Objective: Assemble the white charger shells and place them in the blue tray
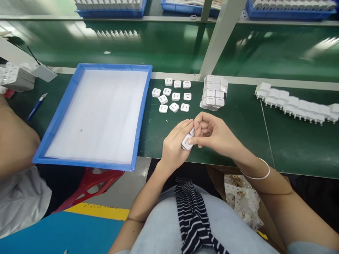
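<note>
pieces of white rounded-square plastic [186,142] over near edge of flat green tabletop [243,120]; left hand [172,145] cupped around them, right hand [218,135] half-curled, thumb on nearest, can't tell if pinching. probably best: light hold, even pressure.

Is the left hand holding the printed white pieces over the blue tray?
No, the left hand holds the printed white pieces right of the blue tray.

Green bench [243,116] bearing white parts
On it lie a blue-rimmed tray [84,164] overhanging the front edge, a pen [38,106], loose white pieces [176,96], a white stack [214,93] and a plug row [296,104].
</note>
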Motion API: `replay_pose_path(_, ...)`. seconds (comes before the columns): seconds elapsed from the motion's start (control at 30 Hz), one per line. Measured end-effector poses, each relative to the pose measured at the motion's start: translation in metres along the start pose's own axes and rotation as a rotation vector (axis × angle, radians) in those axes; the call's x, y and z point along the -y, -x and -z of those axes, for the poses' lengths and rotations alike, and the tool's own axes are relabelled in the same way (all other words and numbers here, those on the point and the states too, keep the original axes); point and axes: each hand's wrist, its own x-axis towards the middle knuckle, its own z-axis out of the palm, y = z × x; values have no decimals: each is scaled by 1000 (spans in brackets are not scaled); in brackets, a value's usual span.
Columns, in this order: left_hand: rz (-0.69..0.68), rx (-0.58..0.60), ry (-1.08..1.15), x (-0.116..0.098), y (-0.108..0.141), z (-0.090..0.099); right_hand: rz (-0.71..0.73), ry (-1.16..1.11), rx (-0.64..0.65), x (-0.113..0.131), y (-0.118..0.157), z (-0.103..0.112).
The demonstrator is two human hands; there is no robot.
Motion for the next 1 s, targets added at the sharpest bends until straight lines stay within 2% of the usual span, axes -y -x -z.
replay_pose_path(0.13,75,-28,101,-2,-2,1,79,86,-38,-2,0,1)
replay_pose_path(0.3,188,-68,231,-10,-4,8,107,-81,17,3,1,3)
replay_pose_path(0.73,202,-31,352,-13,-5,18,22,-260,84,7,1,4)
replay_pose_path(1.0,198,-15,381,-11,-6,19,0,-228,72,9,1,3)
